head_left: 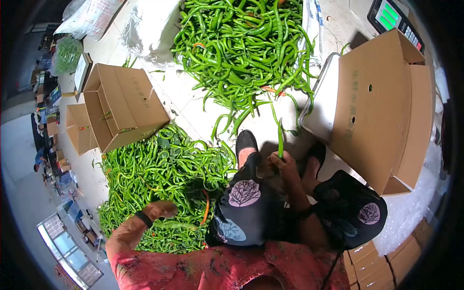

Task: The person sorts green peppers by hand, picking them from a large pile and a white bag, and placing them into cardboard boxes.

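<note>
A long green chili pepper (pixel 280 137) points upward from my right hand (pixel 284 163), whose fingers are closed around its lower end between my knees. My left hand (pixel 162 210), with a dark band at the wrist, hangs over the left pile of green chili peppers (pixel 159 169). Motion smears its fingers, and a pale green streak shows just below them. Leaves and a few orange-red peppers (pixel 206 208) lie mixed into that pile. In front of my feet, a second heap of green chili peppers (pixel 241 48) spreads over the floor.
An open cardboard box (pixel 374 111) sits on a scale at right, its display (pixel 389 17) lit green. More open boxes (pixel 128 101) stand at left. White sacks (pixel 152 29) flank the front heap. Bubble wrap (pixel 408 212) lies at right. Far left, a person (pixel 39 157) is visible.
</note>
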A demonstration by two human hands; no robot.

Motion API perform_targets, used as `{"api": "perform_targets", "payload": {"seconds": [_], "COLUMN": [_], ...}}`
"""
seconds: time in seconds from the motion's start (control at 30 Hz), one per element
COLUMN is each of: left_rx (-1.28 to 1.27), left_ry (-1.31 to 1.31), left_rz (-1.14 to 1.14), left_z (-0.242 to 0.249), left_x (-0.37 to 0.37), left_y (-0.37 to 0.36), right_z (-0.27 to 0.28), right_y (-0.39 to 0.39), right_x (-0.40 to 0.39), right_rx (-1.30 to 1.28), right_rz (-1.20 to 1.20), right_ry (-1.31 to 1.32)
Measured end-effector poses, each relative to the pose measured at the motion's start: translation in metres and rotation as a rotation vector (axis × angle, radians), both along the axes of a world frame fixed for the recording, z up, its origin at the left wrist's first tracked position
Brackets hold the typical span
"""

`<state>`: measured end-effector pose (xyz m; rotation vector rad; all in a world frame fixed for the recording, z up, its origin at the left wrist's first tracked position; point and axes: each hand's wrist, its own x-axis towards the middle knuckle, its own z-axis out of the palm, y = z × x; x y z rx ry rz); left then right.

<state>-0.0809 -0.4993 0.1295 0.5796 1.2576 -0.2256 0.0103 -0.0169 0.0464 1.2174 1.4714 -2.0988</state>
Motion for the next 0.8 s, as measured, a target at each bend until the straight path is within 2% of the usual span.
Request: {"api": "perform_targets", "payload": {"seconds": [0.07, 0.1, 0.13, 0.17, 0.23, 0.3, 0.37, 0.4, 0.47, 0.53, 0.57, 0.6, 0.67, 0.73, 0.8], "left_rx": [0.095, 0.679, 0.838, 0.892, 0.932, 1.141, 1.084, 1.063, 0.938, 0.964, 0.954, 1.043, 1.165, 1.159, 1.054], "left_ry": [0.425, 0.639, 0.874, 1.010, 1.233, 1.424, 1.584, 1.517, 1.591, 1.659, 1.582, 1.571, 1.550, 1.634, 1.633], "left_rz": [0.003, 0.347, 0.475, 0.463, 0.594, 0.649, 0.613, 0.615, 0.434, 0.304, 0.203, 0.048, -0.084, -0.205, -0.151], "left_z": [-0.018, -0.040, -0.032, -0.027, -0.037, -0.061, -0.062, -0.067, -0.084, -0.082, -0.054, -0.066, -0.083, -0.088, -0.088], "left_x": [-0.026, -0.052, -0.081, -0.111, -0.158, -0.218, -0.266, -0.286, -0.309, -0.303, -0.290, -0.282, -0.259, -0.251, -0.265], "left_y": [0.048, 0.050, 0.104, 0.149, 0.218, 0.261, 0.300, 0.311, 0.329, 0.341, 0.350, 0.350, 0.345, 0.346, 0.347], "right_z": [0.008, 0.009, 0.011, 0.012, 0.008, 0.009, 0.018, 0.019, 0.021, 0.016, 0.014, 0.012, 0.007, -0.004, 0.001], "right_y": [-0.001, -0.002, -0.002, 0.000, 0.000, -0.001, 0.000, 0.001, 0.002, 0.003, 0.003, 0.003, 0.002, -0.001, 0.002], "right_x": [-0.002, -0.003, -0.003, -0.003, -0.003, -0.003, -0.006, -0.007, -0.010, -0.011, -0.011, -0.012, -0.011, -0.003, -0.006], "right_rx": [0.014, 0.015, 0.000, -0.012, -0.019, -0.028, -0.072, -0.071, -0.069, -0.090, -0.114, -0.114, -0.077, -0.056, -0.017], "right_rz": [0.017, 0.025, 0.034, 0.040, 0.003, -0.030, -0.111, -0.111, -0.096, -0.111, -0.129, -0.133, -0.083, -0.052, -0.017], "right_ry": [-0.023, -0.022, -0.025, -0.030, -0.027, -0.030, -0.027, -0.028, -0.034, -0.039, -0.045, -0.039, -0.029, -0.016, -0.004]}}
